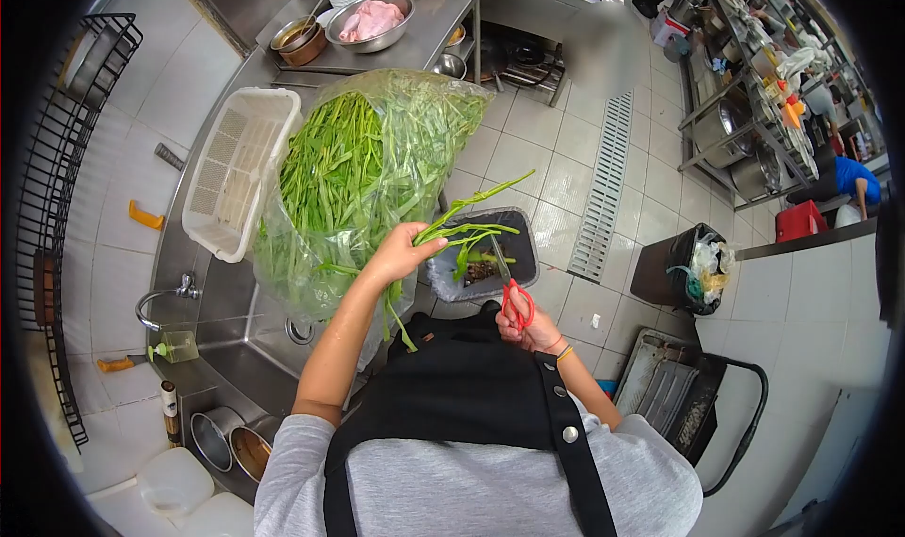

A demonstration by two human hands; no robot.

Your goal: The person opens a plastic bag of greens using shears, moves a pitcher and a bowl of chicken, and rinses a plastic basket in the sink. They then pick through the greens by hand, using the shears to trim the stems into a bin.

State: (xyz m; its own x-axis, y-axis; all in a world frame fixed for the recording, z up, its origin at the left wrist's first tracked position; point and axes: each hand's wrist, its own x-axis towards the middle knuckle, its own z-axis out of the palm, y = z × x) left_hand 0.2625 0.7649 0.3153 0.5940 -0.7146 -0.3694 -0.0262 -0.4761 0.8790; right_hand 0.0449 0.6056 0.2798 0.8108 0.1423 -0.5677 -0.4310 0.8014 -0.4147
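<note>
A few long green leafy vegetable stems are gripped in my left hand, their cut-looking ends pointing right and leaves hanging below. My right hand is closed round the red handles of scissors. The blades point up and away, close to the stems; whether they touch cannot be made out. Beneath both hands, on the floor, stands a lined waste bin with scraps inside. A large clear plastic bag, full of the same greens, lies just beyond my left hand.
Left of the bag is a white plastic basket by the sink and its tap. A metal bowl of raw meat sits on the counter behind. A floor drain, a black trash bin and a trolley are to the right. Another person in blue bends at far right.
</note>
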